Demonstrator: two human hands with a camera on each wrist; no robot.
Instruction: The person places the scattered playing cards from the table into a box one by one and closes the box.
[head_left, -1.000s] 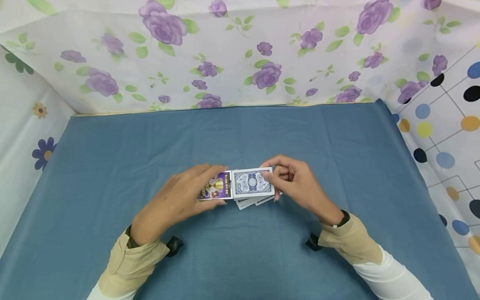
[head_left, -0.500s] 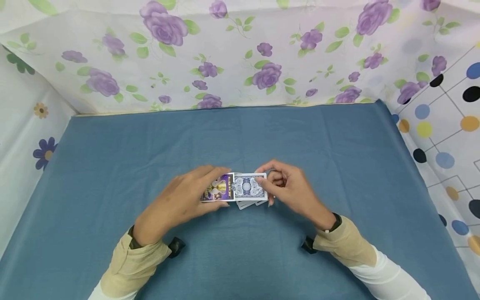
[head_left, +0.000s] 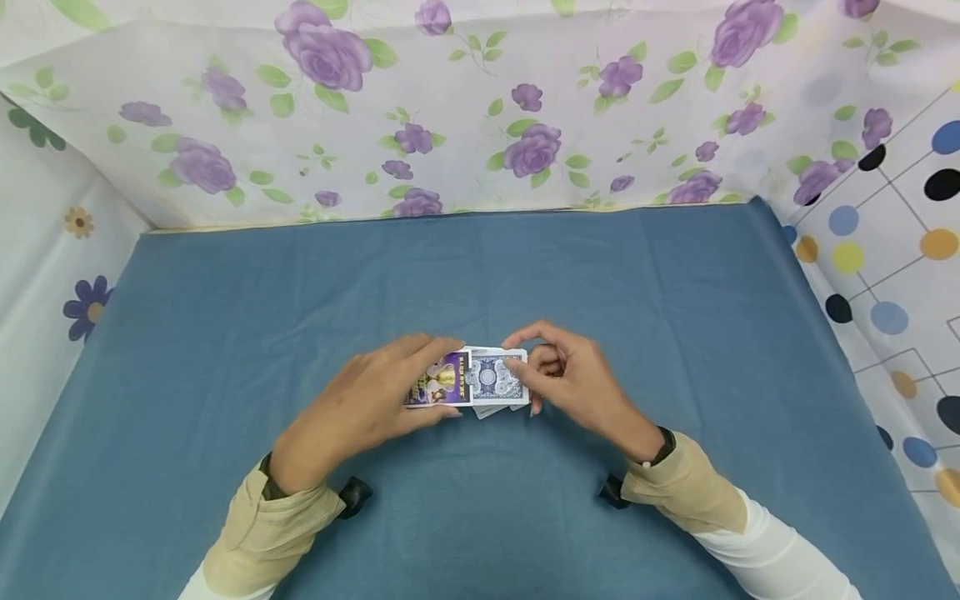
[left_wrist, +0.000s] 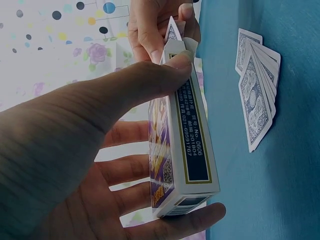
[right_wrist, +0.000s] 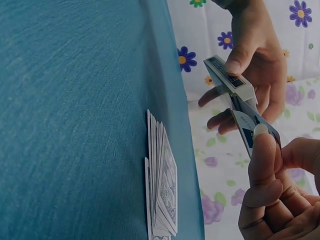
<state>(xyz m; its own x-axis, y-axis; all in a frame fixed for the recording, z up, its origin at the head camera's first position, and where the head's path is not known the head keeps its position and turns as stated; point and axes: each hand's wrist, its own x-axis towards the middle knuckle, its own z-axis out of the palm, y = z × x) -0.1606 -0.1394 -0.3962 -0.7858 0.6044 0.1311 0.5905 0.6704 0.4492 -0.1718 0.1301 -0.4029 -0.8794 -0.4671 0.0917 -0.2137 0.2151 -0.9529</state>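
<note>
Left hand point(head_left: 367, 392) gripping card box point(head_left: 444, 382), right hand point(head_left: 576, 375) pinching blue-backed card point(head_left: 493, 379), now deeper inside

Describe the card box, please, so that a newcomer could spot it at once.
Above the middle of the blue tablecloth is the person's left hand. It grips the card box, set apart from the patterned card poking out by its purple face and gold cup.

In the head view, the left hand point(head_left: 360, 390) is pointed toward 2 o'clock, thumb opposed to fingers; the right hand point(head_left: 576, 379), toward 10, forefinger arched.
</note>
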